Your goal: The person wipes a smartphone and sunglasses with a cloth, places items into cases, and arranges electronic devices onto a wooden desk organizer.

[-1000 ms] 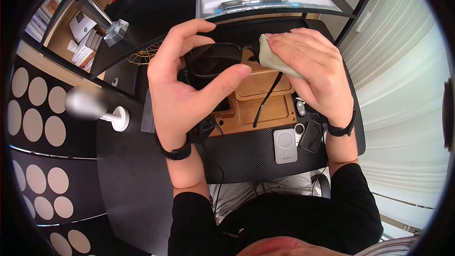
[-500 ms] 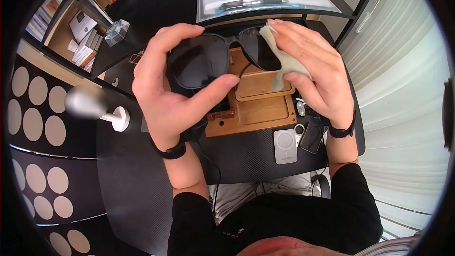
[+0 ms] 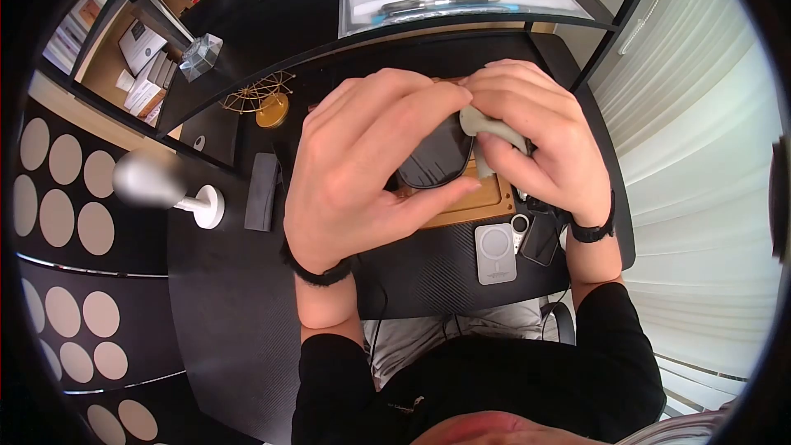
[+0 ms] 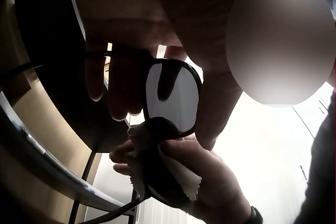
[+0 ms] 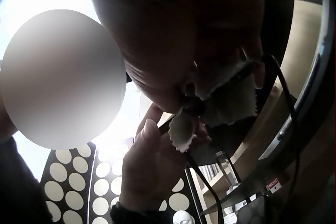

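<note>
Dark sunglasses [image 3: 437, 158] are held up over the desk between both hands. My left hand [image 3: 354, 169] grips them by the rim of one lens, thumb below and fingers above. A pale grey-green cloth [image 3: 494, 128] is folded around the other lens, and my right hand [image 3: 548, 136] pinches it there. In the left wrist view one lens [image 4: 181, 106] shows uncovered, while the zigzag-edged cloth [image 4: 189, 179] lies against the second. A thin temple arm [image 5: 207, 182] sticks out past the cloth in the right wrist view.
Under the hands lies a wooden tray [image 3: 498, 194]. Near it are a silver magnetic power bank [image 3: 496, 251] and a dark phone-like slab [image 3: 541, 239]. A grey case [image 3: 262, 192], a gold wire ornament [image 3: 272, 110] and a white lamp [image 3: 210, 206] stand left. A shelf [image 3: 305, 49] crosses behind.
The sunglasses first swung up to face the camera, then tilted down and right. My left hand has moved right, close against the right hand, which keeps the cloth on the lens.
</note>
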`<state>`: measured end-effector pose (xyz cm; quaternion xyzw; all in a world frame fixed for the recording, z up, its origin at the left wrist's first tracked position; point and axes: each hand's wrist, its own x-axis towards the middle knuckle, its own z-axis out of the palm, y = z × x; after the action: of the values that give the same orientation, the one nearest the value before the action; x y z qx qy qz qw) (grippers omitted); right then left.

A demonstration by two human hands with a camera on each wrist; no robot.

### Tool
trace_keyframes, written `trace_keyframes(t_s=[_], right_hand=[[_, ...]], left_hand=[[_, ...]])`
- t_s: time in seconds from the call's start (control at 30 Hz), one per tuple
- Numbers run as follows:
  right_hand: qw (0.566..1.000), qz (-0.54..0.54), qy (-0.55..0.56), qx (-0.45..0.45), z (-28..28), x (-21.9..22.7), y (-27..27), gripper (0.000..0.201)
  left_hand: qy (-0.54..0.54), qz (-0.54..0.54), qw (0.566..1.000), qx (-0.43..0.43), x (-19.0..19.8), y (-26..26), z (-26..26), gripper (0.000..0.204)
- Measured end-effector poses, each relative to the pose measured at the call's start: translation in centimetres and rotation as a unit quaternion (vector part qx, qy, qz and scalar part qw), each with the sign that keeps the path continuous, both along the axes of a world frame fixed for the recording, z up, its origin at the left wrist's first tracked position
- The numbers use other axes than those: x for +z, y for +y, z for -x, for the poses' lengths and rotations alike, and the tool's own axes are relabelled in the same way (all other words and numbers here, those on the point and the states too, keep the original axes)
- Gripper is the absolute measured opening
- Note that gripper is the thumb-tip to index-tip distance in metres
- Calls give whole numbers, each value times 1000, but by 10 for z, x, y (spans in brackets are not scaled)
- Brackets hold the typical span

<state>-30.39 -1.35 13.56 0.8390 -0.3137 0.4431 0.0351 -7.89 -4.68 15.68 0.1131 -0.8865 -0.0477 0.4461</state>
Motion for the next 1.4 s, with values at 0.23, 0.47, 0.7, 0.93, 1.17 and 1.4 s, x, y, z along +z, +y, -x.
trace_keyframes(t_s=[0.23, 0.47, 0.7, 0.93, 1.17, 1.4], right_hand=[[1000, -10, -23, 2, 2, 1, -2, 21], [979, -163, -89, 83, 8, -1, 0, 16], [910, -356, -137, 160, 23, -1, 6, 12], [899, -364, -117, 213, 23, -8, -2, 10], [928, -339, -79, 133, 23, -3, 0, 14], [929, -310, -102, 175, 21, -3, -2, 17]], left_hand=[[21, -15, 999, 27, -2, -6, -2, 71], [10, 0, 999, 53, -2, -10, -7, 82], [1, -1, 1000, 19, -2, -8, -2, 79], [-19, -1, 1000, 9, -2, -8, 1, 75], [-5, -5, 1000, 13, -4, -8, 2, 77], [-18, -6, 1000, 13, -2, -9, -2, 74]])
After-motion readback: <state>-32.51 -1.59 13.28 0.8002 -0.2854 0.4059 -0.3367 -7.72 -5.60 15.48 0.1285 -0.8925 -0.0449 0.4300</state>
